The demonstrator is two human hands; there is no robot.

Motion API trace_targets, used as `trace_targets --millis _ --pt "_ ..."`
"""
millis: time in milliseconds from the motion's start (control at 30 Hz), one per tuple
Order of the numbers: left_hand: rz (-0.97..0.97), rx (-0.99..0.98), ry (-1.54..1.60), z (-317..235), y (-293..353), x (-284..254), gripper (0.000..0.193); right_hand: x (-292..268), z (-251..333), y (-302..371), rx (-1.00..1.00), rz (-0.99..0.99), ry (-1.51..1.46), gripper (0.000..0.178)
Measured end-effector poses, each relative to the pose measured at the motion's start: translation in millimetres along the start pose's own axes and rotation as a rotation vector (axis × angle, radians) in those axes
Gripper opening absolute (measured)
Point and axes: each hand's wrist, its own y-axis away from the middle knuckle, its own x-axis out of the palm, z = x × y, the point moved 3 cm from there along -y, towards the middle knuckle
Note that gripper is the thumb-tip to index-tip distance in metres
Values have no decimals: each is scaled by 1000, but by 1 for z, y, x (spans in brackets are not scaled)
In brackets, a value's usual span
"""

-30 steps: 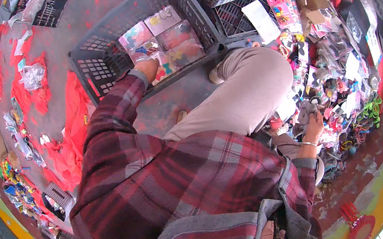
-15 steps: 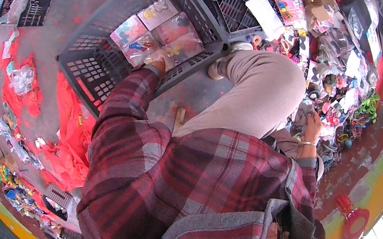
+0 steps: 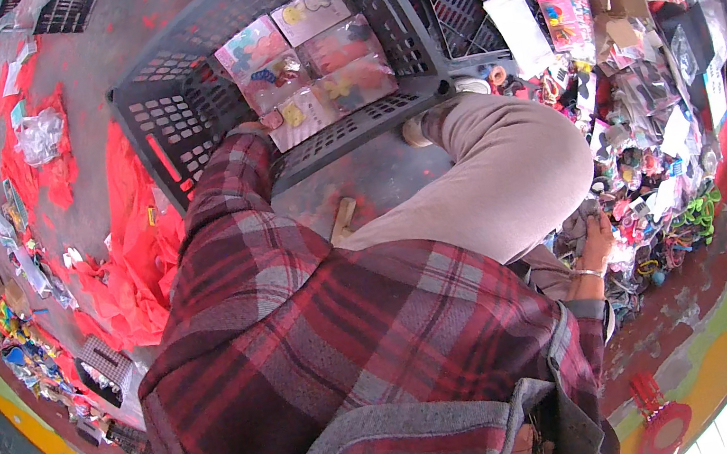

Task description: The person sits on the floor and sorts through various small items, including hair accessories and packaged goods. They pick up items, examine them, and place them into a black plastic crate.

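Packets [image 3: 312,60] in a dark basket [image 3: 419,100], left hand [image 3: 249,129] beside them.
In the head view, the packets look light and slippery, best pinched at an edge; the basket's near wall blocks low reaches. Whether the left hand grips one, I cannot tell. The right hand [image 3: 596,248] touches a grey bundle [image 3: 578,225], its grip unclear, beside an accessory pile [image 3: 654,178]; a bent leg [image 3: 488,168] lies between.

Jacket [image 3: 346,355]: plaid, maroon, near-black and grey, soft-looking cloth | near edge: broad plain grey trim [image 3: 405,415] | left sleeve [image 3: 218,189]: same checks | right cuff [image 3: 588,309]: grey | right hand [image 3: 595,243]: bare, thin pale bracelet [image 3: 587,273] at wrist | trousers [image 3: 499,175]: plain pinkish beige | far end: light shoe [image 3: 415,132]
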Motion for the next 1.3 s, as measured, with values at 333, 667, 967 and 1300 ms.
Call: trace_targets --millis 333,667,967,1300 --pt "85 69 24 -27 -20 18 51 8 16 1 -30 -29 57 34" --pt "-300 813 104 -88 6 7 74 12 4 9 15 -9 111 34" --pt "-226 686 91 -91 -20 8 27 19 4 9 -34 24 296 35" --pt "-193 584 -147 -116 -30 5 34 28 16 21 7 23 275 34"
